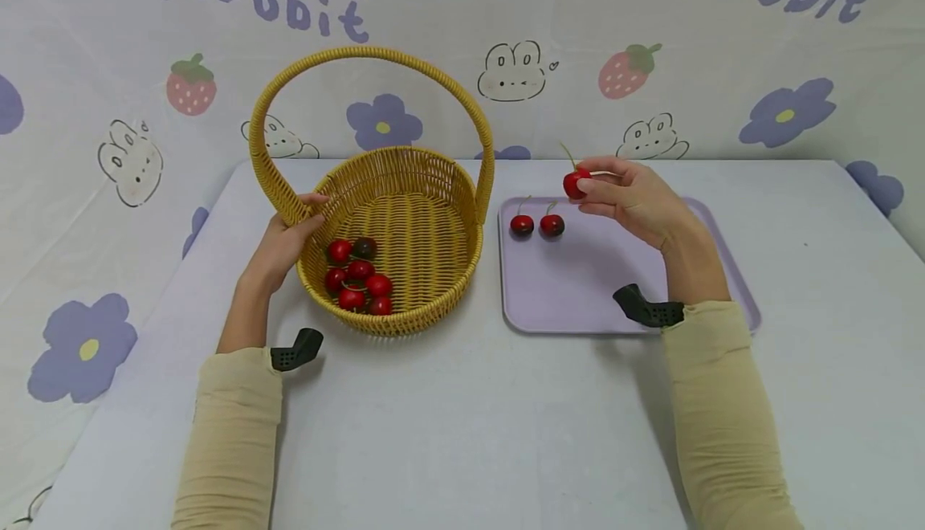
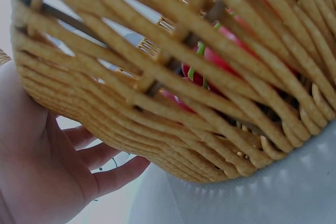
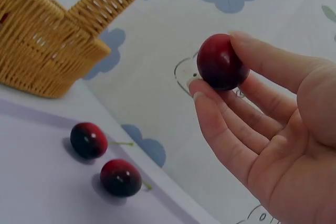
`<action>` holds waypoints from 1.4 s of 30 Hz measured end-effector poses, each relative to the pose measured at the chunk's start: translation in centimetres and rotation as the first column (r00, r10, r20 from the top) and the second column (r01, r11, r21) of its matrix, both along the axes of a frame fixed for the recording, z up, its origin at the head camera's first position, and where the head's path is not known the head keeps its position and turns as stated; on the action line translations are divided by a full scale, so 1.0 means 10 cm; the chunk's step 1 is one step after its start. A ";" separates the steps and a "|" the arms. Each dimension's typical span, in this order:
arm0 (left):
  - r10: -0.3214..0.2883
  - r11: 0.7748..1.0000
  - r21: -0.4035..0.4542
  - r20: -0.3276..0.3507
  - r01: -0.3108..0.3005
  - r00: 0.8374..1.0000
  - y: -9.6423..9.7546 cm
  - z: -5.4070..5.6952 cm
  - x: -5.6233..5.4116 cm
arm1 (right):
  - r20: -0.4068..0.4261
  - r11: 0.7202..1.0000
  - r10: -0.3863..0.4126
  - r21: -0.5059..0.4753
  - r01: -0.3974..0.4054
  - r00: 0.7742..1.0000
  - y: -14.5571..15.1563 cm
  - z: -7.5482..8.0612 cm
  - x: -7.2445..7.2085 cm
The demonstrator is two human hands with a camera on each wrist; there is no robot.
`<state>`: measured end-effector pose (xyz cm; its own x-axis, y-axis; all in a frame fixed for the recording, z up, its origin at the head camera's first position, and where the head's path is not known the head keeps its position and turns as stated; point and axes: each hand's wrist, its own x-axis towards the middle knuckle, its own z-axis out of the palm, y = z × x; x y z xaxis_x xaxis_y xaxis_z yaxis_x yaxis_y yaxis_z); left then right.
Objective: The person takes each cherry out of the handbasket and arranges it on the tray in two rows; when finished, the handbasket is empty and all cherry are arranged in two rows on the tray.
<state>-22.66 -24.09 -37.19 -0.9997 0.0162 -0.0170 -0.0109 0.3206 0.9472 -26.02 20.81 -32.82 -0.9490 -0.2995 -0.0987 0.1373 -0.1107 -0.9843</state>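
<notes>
In the head view, my left hand grips the left side of a yellow wicker basket where its tall handle meets the rim. Seen from the left wrist, the palm lies along the woven outer wall, and red shows through the gaps. Several dark-red cherries lie in the basket's front left. Over the back edge of a lilac tray, my right hand pinches a cherry between thumb and fingers, its thin stem pointing up. Two more cherries with stems lie at the tray's back left.
The basket and tray stand side by side on a white table. Behind them hangs a white cloth printed with rabbits, flowers and strawberries. The basket handle arches high above the rim.
</notes>
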 end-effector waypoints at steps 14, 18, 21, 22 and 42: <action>0.000 1.000 0.003 -0.006 0.000 1.000 0.00 -0.01 0.00 | 0.074 0.991 -0.030 0.132 0.020 0.997 0.15 -0.22 -0.10; 0.001 1.000 0.003 -0.006 -0.001 1.000 0.00 0.00 0.00 | 0.065 0.988 -0.035 0.151 0.025 0.997 0.18 -0.27 -0.11; 0.000 1.000 0.002 -0.007 0.000 1.000 0.00 0.00 0.00 | 0.065 0.983 -0.042 0.182 0.029 0.997 0.20 -0.31 -0.13; 0.000 1.000 0.001 -0.007 0.000 1.000 0.01 0.00 0.00 | 0.068 0.981 -0.046 0.193 0.032 0.997 0.21 -0.33 -0.14; 0.004 1.000 0.004 -0.003 -0.004 1.000 0.01 0.00 -0.01 | 0.072 0.892 -0.083 0.450 0.042 0.994 0.19 -0.55 -0.21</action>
